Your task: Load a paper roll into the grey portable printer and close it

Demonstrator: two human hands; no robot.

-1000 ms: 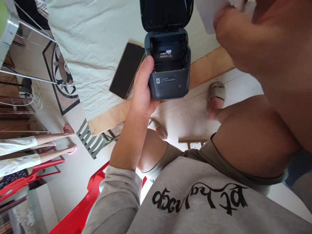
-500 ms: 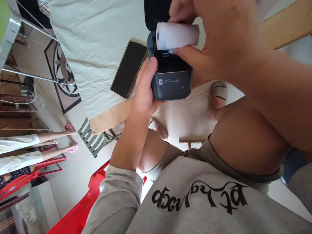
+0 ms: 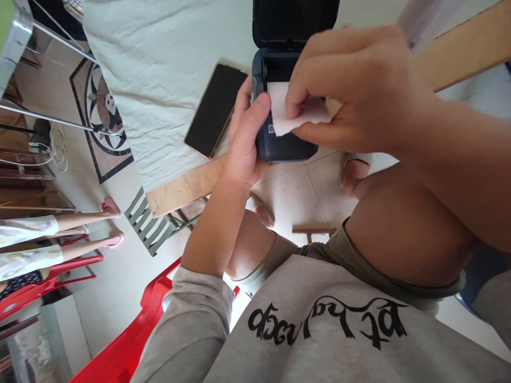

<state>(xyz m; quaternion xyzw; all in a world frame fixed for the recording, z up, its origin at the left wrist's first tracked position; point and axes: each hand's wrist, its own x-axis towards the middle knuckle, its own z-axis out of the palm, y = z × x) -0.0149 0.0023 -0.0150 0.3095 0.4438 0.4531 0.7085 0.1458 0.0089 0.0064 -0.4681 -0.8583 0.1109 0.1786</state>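
Both hands meet at the printer (image 3: 285, 146); my left hand (image 3: 244, 139) clamps its left side; my right hand (image 3: 351, 88) pinches the paper strip (image 3: 297, 114), lying crosswise over the open bay, lid up behind.

A wooden table (image 3: 183, 189) runs across the top of the picture. A pale, wrinkly cloth (image 3: 159, 69) covers most of it. A dark phone (image 3: 215, 110) lies flat on the cloth, near the top middle.
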